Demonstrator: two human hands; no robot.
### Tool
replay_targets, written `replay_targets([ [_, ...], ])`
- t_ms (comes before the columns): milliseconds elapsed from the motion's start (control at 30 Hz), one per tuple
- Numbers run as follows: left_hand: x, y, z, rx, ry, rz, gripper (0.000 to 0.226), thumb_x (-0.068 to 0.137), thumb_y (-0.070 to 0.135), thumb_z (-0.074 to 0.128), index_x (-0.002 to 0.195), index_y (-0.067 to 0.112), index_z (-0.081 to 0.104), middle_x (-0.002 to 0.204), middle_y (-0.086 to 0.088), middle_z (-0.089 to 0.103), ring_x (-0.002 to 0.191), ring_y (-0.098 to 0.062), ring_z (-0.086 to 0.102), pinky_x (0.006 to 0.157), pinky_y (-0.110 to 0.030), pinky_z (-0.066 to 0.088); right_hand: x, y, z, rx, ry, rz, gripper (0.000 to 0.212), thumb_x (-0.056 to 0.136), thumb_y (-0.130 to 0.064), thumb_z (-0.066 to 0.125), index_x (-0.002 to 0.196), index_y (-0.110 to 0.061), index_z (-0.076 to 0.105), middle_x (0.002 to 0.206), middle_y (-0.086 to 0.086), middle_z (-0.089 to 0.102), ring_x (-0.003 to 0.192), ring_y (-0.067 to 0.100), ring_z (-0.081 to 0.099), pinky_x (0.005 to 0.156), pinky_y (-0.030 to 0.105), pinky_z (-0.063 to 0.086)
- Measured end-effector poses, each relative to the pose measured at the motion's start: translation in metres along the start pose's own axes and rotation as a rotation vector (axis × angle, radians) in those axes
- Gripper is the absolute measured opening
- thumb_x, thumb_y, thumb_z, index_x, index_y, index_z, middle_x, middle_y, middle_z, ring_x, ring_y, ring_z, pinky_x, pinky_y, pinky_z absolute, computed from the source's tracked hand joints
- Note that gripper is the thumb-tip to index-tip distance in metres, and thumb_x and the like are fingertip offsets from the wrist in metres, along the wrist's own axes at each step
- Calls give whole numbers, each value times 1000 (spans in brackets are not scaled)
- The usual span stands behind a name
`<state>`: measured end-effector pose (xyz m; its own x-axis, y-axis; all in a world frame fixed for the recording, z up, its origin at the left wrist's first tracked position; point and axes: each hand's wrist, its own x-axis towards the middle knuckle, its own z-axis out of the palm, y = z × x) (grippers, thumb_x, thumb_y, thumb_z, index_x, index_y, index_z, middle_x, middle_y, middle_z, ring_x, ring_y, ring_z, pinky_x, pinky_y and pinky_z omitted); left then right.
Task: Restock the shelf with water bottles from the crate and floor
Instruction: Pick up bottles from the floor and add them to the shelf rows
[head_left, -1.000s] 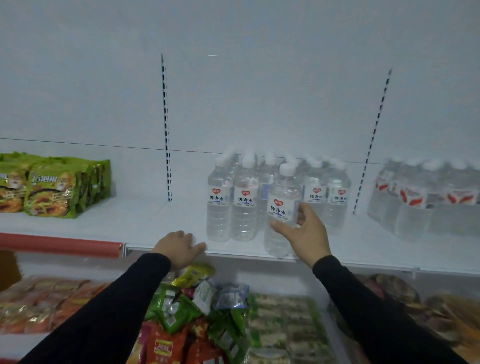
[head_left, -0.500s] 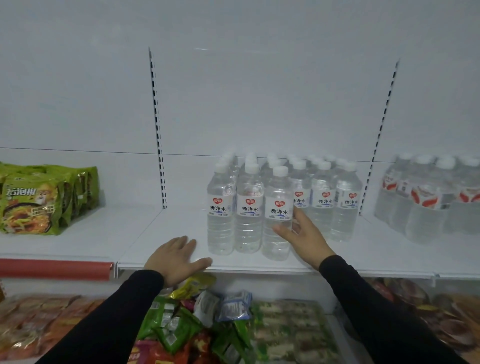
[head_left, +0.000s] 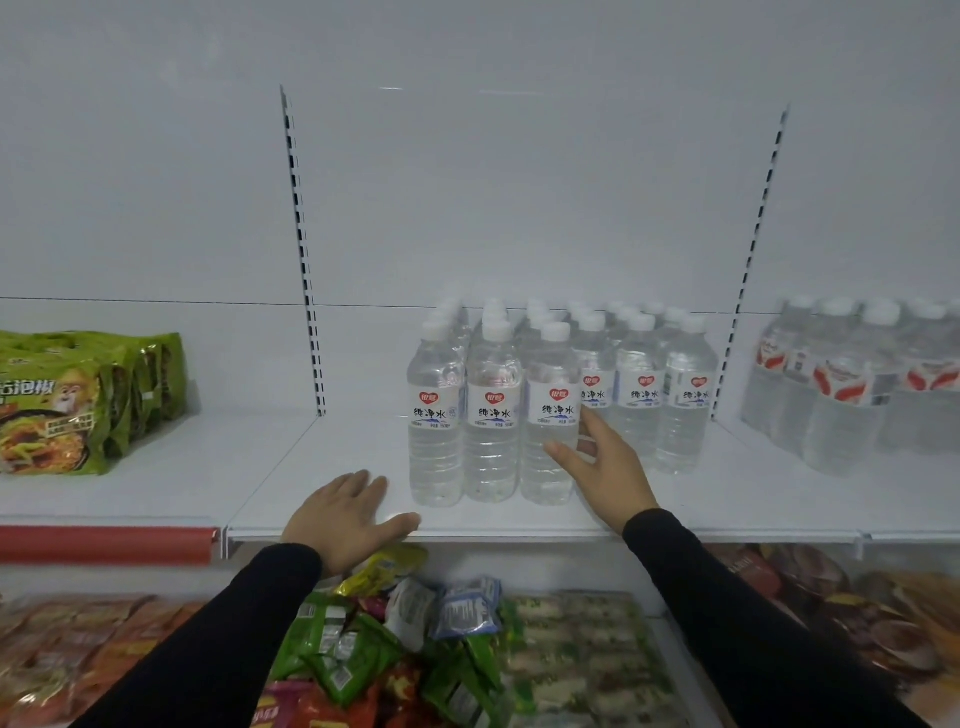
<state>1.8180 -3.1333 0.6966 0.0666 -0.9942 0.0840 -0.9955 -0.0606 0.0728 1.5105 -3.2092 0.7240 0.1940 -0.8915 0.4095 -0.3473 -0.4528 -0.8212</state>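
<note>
Several clear water bottles with white caps and red heart labels stand in rows on the white shelf (head_left: 337, 457). The front row's rightmost bottle (head_left: 549, 415) stands upright beside two others. My right hand (head_left: 605, 470) is at that bottle's right side, fingers straight, thumb and fingertips touching or nearly touching it. Flat on the shelf's front edge, left of the bottles, rests my left hand (head_left: 345, 512), fingers spread. No crate or floor is in view.
Green noodle packs (head_left: 78, 400) sit on the shelf at far left. Shrink-wrapped water bottles (head_left: 852, 395) with red labels fill the right bay. Slotted uprights (head_left: 304, 260) divide the bays. Snack bags (head_left: 374, 644) are piled on the lower shelf.
My right hand set the bottle upright into the front row, pushed it back level with its neighbours, and loosened from a grip to straight fingers. My left hand flattened on the shelf edge.
</note>
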Motion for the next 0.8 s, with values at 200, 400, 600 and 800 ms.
replay_targets([
  [200, 1, 1, 1, -7, 25, -9, 145, 38, 99, -18, 154, 22, 19, 162, -6, 15, 148, -18, 13, 119, -34, 12, 0, -1, 9, 38, 58, -11, 60, 92, -31, 68, 145, -26, 41, 135, -8, 52, 119, 10, 50, 75, -2, 41],
  [400, 0, 1, 1, -3, 23, -12, 143, 40, 99, -16, 154, 21, 19, 162, -6, 15, 148, -19, 14, 118, -34, 12, -4, -2, 7, 35, 29, 39, 41, 93, -38, 65, 129, -38, 47, 120, -16, 57, 112, 10, 56, 86, 14, 44],
  [600, -8, 6, -8, -26, 11, -2, 137, 47, 99, -8, 153, 19, 22, 161, -8, 18, 147, -20, 16, 117, -35, 14, -12, -7, 0, -237, -62, 100, 60, 97, -54, 48, 146, -20, 43, 142, 1, 52, 120, 18, 56, 95, 27, 42],
  [800, -27, 18, -24, -106, -26, -15, 83, 72, 83, 17, 107, 18, 55, 113, -6, 56, 115, -25, 52, 94, -35, 41, -51, -26, -22, -474, -16, 7, 62, 96, -53, 48, 147, -17, 42, 144, 7, 48, 126, 19, 51, 103, 28, 38],
])
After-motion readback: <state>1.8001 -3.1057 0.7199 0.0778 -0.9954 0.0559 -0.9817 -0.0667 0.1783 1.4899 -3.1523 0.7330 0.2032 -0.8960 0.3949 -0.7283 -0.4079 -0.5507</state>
